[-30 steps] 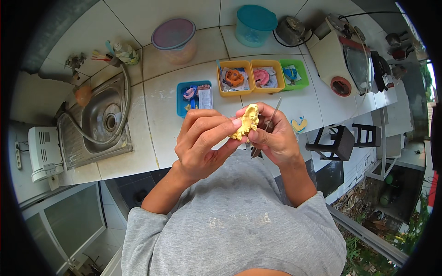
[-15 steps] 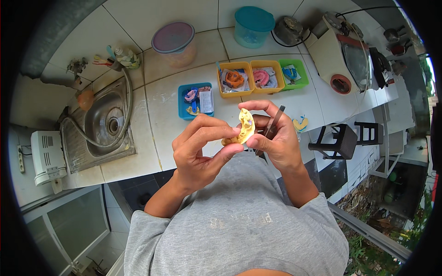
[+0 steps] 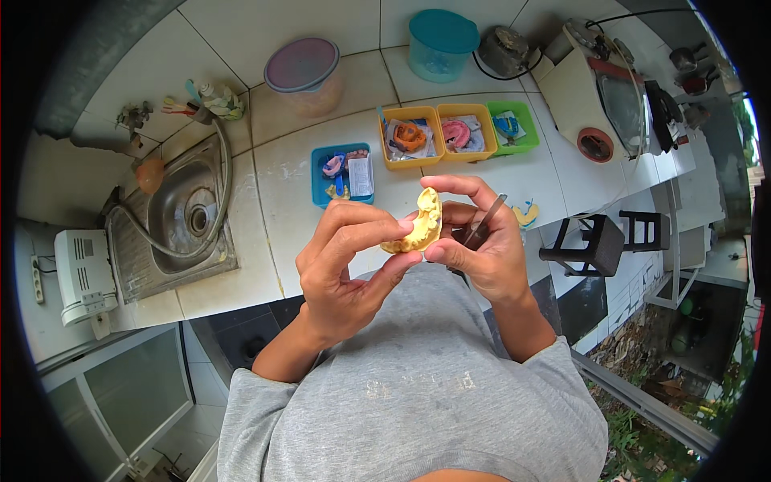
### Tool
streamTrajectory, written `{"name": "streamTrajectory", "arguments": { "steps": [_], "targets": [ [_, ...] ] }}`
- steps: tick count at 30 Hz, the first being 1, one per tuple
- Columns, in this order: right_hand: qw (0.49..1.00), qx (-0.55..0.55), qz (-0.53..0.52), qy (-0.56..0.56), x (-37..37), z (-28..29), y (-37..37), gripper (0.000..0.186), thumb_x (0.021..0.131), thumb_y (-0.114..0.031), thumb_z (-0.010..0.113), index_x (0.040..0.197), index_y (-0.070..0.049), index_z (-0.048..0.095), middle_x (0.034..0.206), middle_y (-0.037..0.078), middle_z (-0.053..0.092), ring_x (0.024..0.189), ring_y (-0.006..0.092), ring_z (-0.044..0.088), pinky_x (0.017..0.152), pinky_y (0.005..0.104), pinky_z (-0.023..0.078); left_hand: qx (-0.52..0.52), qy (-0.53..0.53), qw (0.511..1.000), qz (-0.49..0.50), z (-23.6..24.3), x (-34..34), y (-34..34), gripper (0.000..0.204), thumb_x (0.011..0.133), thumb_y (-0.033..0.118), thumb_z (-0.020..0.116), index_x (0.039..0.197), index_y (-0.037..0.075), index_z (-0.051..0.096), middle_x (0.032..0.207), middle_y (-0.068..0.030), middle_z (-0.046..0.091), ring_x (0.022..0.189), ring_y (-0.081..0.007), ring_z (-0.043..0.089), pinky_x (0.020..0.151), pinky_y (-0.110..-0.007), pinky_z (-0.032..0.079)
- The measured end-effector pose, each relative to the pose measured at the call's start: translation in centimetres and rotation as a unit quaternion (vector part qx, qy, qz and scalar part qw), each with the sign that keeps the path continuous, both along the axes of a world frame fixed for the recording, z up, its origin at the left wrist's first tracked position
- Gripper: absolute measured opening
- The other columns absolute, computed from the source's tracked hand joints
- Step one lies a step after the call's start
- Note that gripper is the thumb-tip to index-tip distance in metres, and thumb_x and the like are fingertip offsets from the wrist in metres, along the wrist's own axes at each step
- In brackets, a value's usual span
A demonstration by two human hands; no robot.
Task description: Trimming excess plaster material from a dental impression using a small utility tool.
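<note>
Left hand (image 3: 341, 269) and right hand (image 3: 478, 241) both pinching curved yellow plaster dental cast (image 3: 418, 225); thin metal tool (image 3: 482, 221) tucked in right, tip hidden.

Left hand (image 3: 345, 269) and right hand (image 3: 474, 241) pinching yellow dental cast (image 3: 418, 226), metal tool (image 3: 482, 222) in right grip

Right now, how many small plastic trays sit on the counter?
4: a blue tray nearest the sink, then two orange trays and a green tray in a row.
</note>
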State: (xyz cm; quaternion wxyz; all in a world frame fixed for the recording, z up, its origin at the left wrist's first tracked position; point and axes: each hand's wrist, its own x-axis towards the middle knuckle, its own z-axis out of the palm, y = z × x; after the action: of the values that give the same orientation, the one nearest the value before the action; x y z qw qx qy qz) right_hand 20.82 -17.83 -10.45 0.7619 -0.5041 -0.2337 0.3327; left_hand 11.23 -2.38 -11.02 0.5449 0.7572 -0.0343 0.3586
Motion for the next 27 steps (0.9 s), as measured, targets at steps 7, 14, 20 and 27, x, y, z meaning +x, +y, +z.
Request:
{"name": "streamTrajectory", "arguments": {
  "steps": [7, 14, 20, 27],
  "targets": [
    [0.998, 0.012, -0.022, -0.06, -0.3, -0.6, 0.0, 0.056, 0.081, 0.0, 0.078, 0.131, 0.002, 0.052, 0.114, 0.011, 0.069, 0.067, -0.0004, 0.052, 0.058, 0.0145, 0.042, 0.036, -0.012, 0.999, -0.003, 0.1, -0.3, 0.3, 0.035, 0.068, 0.001, 0.085, 0.1, 0.007, 0.071, 0.093, -0.007, 0.066, 0.083, -0.0181, 0.062, 0.071, -0.031, 0.049],
    [0.99, -0.015, -0.047, -0.129, -0.7, -0.8, 0.1, 0.061, 0.079, -0.007, 0.082, 0.133, -0.005, 0.054, 0.097, 0.001, 0.071, 0.058, -0.0018, 0.037, 0.052, 0.0135, 0.03, 0.036, -0.017, 0.999, -0.003, -0.4, -0.5, 0.4, 0.036, 0.07, -0.001, 0.083, 0.104, 0.006, 0.07, 0.095, -0.0081, 0.067, 0.085, -0.0193, 0.063, 0.073, -0.031, 0.05],
    [0.977, -0.035, -0.072, -0.199, -1.1, -0.8, 0.2, 0.062, 0.076, -0.016, 0.085, 0.131, -0.008, 0.057, 0.094, 0.0, 0.07, 0.056, -0.0009, 0.035, 0.05, 0.0146, 0.029, 0.024, -0.011, 0.999, -0.019, -0.6, -0.7, 0.3, 0.036, 0.076, 0.001, 0.079, 0.11, 0.004, 0.068, 0.097, -0.0113, 0.066, 0.087, -0.0204, 0.063, 0.075, -0.03, 0.052],
    [0.972, -0.075, -0.058, -0.216, -1.6, -1.0, 0.1, 0.062, 0.075, -0.018, 0.086, 0.13, -0.008, 0.058, 0.091, 0.0, 0.07, 0.055, -0.0003, 0.034, 0.049, 0.0151, 0.029, 0.058, -0.005, 0.998, -0.024, -1.4, -1.6, 0.6, 0.048, 0.072, 0.0, 0.081, 0.118, 0.008, 0.069, 0.094, -0.0086, 0.067, 0.084, -0.0183, 0.066, 0.068, -0.028, 0.054]
  ]
}}
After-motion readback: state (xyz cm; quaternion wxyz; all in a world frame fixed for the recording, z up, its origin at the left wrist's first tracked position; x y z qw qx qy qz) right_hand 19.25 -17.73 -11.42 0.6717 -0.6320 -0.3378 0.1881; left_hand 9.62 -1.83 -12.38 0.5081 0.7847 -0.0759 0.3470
